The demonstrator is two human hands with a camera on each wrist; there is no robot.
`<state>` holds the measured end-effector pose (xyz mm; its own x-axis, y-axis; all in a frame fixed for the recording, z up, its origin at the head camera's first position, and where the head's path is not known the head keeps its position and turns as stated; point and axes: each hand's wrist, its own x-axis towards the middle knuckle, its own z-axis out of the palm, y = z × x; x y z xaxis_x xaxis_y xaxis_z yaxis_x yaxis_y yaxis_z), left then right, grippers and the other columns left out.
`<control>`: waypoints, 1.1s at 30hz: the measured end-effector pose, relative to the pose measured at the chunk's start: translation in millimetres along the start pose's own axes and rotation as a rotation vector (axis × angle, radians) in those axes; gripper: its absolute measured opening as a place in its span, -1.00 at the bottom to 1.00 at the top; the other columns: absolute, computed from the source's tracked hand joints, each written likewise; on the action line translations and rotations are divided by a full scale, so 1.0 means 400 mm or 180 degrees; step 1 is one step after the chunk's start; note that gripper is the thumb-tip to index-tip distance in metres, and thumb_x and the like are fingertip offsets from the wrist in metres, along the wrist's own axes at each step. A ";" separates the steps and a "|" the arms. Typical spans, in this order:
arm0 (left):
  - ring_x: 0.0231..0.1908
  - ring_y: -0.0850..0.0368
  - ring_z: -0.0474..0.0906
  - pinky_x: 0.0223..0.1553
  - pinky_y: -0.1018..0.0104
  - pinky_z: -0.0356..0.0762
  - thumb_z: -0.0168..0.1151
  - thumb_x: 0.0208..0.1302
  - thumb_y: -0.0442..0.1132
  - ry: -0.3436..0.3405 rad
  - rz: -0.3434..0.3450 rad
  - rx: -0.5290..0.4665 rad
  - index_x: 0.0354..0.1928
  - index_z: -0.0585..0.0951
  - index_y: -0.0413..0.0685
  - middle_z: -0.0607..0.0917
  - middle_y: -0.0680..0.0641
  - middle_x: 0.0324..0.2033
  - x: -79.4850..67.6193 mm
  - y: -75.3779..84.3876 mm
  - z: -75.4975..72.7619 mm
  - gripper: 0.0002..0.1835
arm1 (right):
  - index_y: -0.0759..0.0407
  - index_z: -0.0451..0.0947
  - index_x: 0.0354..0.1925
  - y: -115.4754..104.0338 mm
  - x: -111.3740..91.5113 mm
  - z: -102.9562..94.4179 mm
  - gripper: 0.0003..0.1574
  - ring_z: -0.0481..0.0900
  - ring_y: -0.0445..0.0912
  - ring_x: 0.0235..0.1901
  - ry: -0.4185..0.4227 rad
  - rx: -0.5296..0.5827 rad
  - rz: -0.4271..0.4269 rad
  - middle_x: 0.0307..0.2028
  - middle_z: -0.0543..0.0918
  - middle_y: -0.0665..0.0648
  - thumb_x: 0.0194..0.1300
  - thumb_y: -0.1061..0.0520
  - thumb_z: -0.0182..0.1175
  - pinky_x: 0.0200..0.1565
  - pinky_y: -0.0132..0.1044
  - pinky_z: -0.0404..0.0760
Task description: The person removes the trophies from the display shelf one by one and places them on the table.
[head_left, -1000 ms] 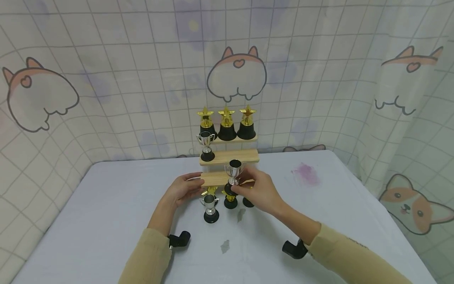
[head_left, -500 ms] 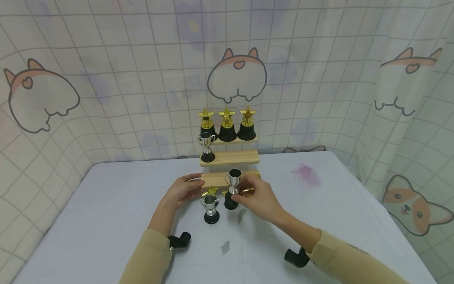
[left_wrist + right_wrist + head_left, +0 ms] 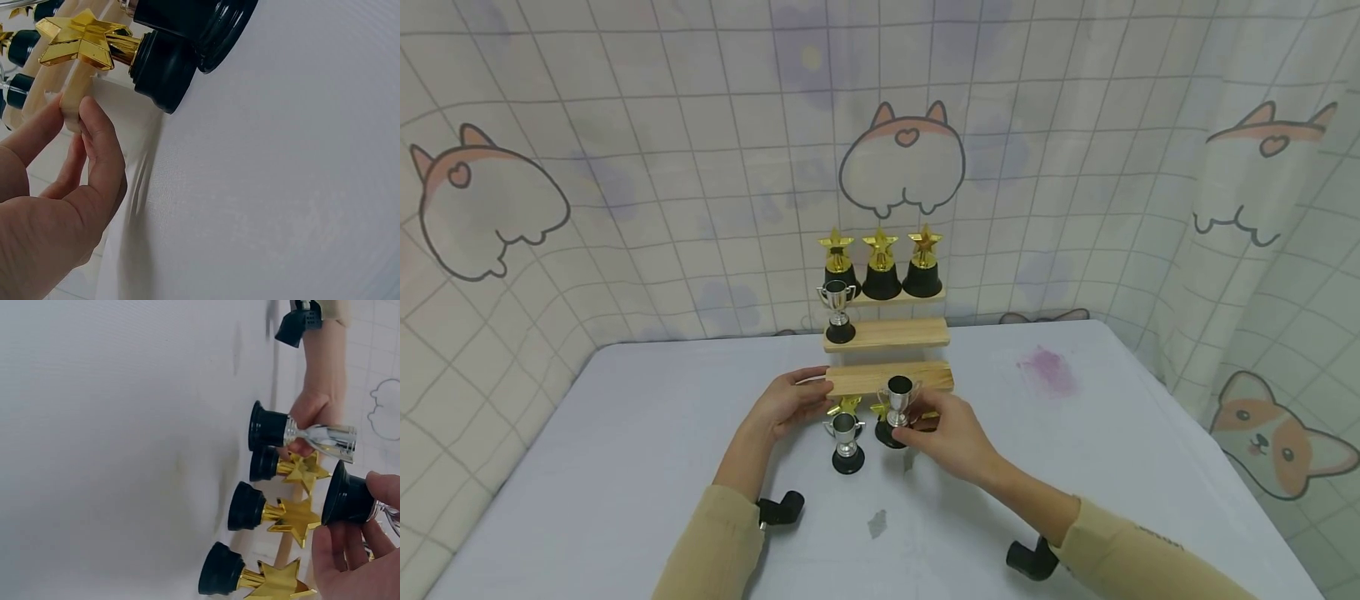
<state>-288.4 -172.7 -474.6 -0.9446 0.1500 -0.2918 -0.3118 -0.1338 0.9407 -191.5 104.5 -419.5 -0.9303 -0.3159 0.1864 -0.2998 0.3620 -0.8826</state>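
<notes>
My right hand (image 3: 955, 437) holds a small silver trophy cup (image 3: 899, 398) with a black base, in front of the lowest board. In the right wrist view its base (image 3: 347, 497) hangs above the table, fingers and thumb around it. My left hand (image 3: 786, 404) pinches the left end of the lowest board of a wooden stepped shelf (image 3: 880, 379); the left wrist view shows thumb and finger on that end (image 3: 74, 103). A second silver trophy cup (image 3: 846, 442) stands upright on the table, before a row of gold star trophies (image 3: 294, 519) partly hidden in the head view.
Another silver trophy cup (image 3: 837, 310) stands at the left of the middle board. Three gold star trophies (image 3: 881, 267) line the top board. A white-covered table (image 3: 647, 467) surrounds the shelf, with a patterned curtain (image 3: 700, 167) behind.
My right hand has lowered the silver trophy cup from in front of the lowest board towards the table, uncovering more of that board. The left hand stays on the board's end.
</notes>
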 end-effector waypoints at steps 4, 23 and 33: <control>-0.11 0.07 0.69 -0.04 0.29 0.70 0.33 0.39 -0.40 0.0016 -0.0023 -0.0016 0.46 0.32 -0.34 0.50 -0.38 0.26 0.000 0.001 -0.001 -0.34 | 0.26 0.64 -0.15 0.007 -0.003 0.004 -0.73 0.67 0.04 -0.17 -0.0075 0.0058 0.0032 -0.21 0.68 0.14 0.20 0.25 0.50 -0.11 -0.31 0.73; -0.12 0.07 0.70 -0.04 0.29 0.70 0.33 0.38 -0.40 0.0034 -0.0025 0.0023 0.46 0.32 -0.34 0.53 -0.35 0.23 -0.005 0.004 0.003 -0.34 | 0.24 0.61 -0.24 0.065 -0.013 0.045 -0.71 0.68 -0.06 -0.30 -0.0170 0.0161 0.0376 -0.32 0.69 0.07 0.10 0.31 0.53 -0.23 -0.36 0.69; -0.11 0.06 0.70 -0.06 0.28 0.71 0.32 0.39 -0.42 0.0061 -0.0035 0.0009 0.45 0.34 -0.33 0.53 -0.37 0.23 -0.002 0.005 0.002 -0.36 | 0.21 0.61 -0.28 0.099 -0.015 0.066 -0.68 0.65 -0.13 -0.32 -0.0164 -0.0116 0.0406 -0.37 0.70 0.05 0.03 0.30 0.56 -0.23 -0.29 0.64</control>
<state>-288.3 -172.4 -472.6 -0.9429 0.1328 -0.3054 -0.3220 -0.1295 0.9378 -192.5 97.7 -466.9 -0.9495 -0.3097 0.0504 -0.1881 0.4335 -0.8813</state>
